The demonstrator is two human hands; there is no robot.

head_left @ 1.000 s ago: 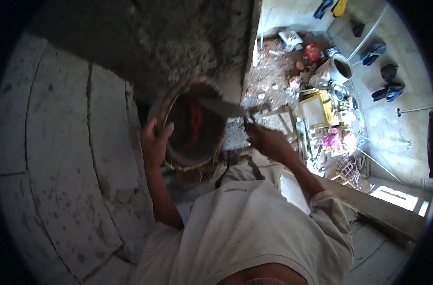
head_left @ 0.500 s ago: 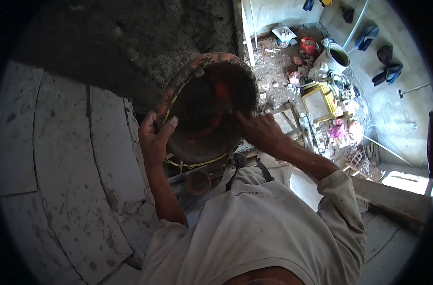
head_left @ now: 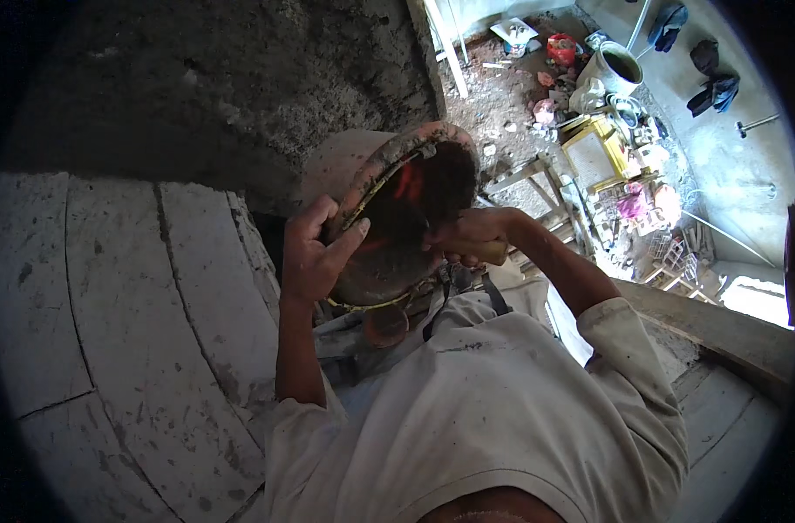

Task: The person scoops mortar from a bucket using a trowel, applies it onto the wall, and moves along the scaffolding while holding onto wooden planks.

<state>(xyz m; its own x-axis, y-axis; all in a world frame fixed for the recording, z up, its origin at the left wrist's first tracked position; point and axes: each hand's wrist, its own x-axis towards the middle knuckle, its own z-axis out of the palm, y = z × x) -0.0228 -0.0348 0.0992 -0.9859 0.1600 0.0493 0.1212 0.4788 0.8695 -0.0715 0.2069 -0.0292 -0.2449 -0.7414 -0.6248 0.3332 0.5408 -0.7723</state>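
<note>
My left hand [head_left: 315,253] grips the rim of a round mortar-caked pan [head_left: 397,218], holding it tilted up on edge near a grey plastered wall [head_left: 241,78]. Its inside looks dark with reddish patches. My right hand [head_left: 472,240] is closed around a wooden tool handle [head_left: 492,253] and reaches into the pan from the right. The tool's working end is hidden inside the pan. Pale block courses [head_left: 127,305] fill the left side.
Far below on the right lies a littered floor with a white bucket [head_left: 620,70], a yellow frame [head_left: 594,152], dark clothes [head_left: 711,83] and rubble. A concrete ledge [head_left: 720,322] runs at the right. My white shirt [head_left: 485,418] fills the lower middle.
The pan has been lifted and tipped up toward the wall. My right hand moved from its right edge into the pan's mouth; my left hand stayed on the rim.
</note>
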